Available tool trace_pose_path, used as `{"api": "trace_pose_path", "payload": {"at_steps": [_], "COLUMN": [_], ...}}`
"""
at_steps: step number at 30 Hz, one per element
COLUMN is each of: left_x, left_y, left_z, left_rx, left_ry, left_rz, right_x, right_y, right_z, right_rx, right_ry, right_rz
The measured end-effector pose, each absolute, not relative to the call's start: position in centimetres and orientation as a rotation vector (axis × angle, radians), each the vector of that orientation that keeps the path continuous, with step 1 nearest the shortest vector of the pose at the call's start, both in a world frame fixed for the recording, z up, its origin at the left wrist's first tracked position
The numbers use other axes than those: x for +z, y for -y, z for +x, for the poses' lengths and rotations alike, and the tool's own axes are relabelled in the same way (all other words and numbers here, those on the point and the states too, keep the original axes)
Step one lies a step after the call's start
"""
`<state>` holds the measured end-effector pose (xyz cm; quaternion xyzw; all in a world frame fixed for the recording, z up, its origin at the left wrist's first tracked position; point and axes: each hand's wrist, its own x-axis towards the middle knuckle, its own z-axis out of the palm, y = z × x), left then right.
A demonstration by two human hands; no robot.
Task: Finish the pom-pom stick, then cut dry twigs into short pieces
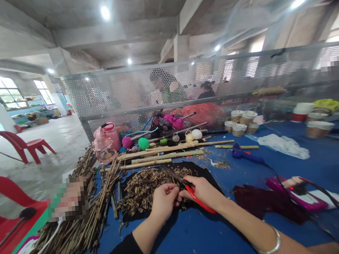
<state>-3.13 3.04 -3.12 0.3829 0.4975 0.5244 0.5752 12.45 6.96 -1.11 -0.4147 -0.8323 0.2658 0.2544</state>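
Observation:
My right hand (203,191) is closed around red-handled scissors (202,204), whose dark blades point up and to the left. Close beside it, my left hand (164,198) pinches its thumb and fingertips together near the scissors; whatever lies between them is too small to make out. Both hands are over a heap of dried brown plant bits (142,188), spread on a black cloth (211,178). Left of the cloth lies a large bundle of dry stems (78,237).
Bamboo sticks (167,156) and yarn balls (143,143) lie behind the heap, with a pink jug (106,146) at left. On the right are a blue glue gun (246,155), a purple power strip (308,200) and paper cups (239,129). Behind a perforated metal screen (110,92) people sit.

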Motion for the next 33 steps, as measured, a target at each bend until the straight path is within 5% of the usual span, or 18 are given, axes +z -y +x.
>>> {"api": "trace_pose_path", "payload": {"at_steps": [10,33], "left_x": [-3.64,-3.47], "left_y": [-3.31,-3.14], "left_z": [-3.39,-3.5], "left_rx": [1.287,1.375], "left_ry": [-1.267,-1.182], "left_rz": [0.997,0.955], "right_x": [-1.18,-1.14], "right_y": [-6.59,-6.32], "right_z": [12.5,12.13], "right_rx": [0.429,0.447], "right_ry": [2.381,2.376], "right_rz": [-1.124,-1.05]}}
